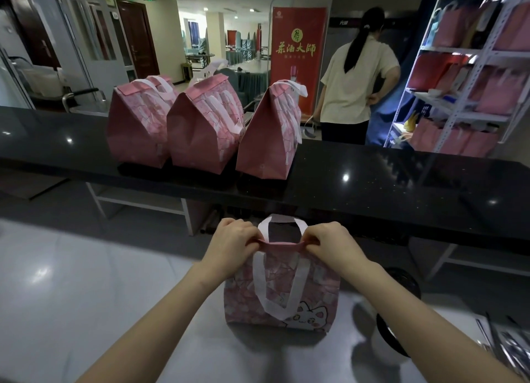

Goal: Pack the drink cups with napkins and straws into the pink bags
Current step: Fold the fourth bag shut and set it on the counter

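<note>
A pink bag (312, 291) with white handles and a cartoon cat print stands upright on the grey worktop (86, 282) in front of me. My left hand (232, 243) pinches the left end of its folded top edge and my right hand (329, 243) pinches the right end. The bag's mouth is pressed flat, so its contents are hidden. Three more pink bags stand closed on the raised black counter (372, 179): one at the left (137, 124), one in the middle (200, 127) and one at the right (266, 136). No cups, napkins or straws show.
A round black object (393, 334) sits at the right of the worktop, with metal utensils (507, 348) beyond it. A person in a pale shirt (355, 84) stands behind the counter, back turned. White shelving (464, 75) holds more pink bags at the right.
</note>
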A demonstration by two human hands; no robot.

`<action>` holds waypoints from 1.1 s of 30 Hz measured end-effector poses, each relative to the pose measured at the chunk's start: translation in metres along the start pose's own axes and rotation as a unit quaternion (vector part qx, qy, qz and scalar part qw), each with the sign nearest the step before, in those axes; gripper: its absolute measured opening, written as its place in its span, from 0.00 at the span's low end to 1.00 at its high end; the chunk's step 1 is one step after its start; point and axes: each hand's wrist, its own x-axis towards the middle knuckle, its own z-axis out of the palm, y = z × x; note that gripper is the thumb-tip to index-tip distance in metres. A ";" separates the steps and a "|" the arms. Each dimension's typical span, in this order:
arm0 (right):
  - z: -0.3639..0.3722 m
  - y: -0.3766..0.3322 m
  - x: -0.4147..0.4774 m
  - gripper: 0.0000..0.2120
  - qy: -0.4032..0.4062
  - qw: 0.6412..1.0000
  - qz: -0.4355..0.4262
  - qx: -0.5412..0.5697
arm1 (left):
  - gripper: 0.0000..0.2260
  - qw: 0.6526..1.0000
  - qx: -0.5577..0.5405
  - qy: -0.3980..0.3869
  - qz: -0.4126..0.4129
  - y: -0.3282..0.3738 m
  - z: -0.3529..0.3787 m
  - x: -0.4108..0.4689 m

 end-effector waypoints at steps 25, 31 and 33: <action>0.002 0.000 0.001 0.12 0.008 0.999 -0.046 0.017 | 0.08 0.999 -0.010 0.034 0.005 -0.008 -0.003 -0.004; -0.024 0.042 -0.009 0.11 -0.034 0.998 0.036 0.024 | 0.08 0.993 -0.095 0.002 -0.076 -0.040 -0.017 -0.026; -0.023 0.040 -0.004 0.07 -0.034 0.999 0.042 0.009 | 0.06 0.989 -0.111 0.013 -0.093 -0.041 -0.017 -0.030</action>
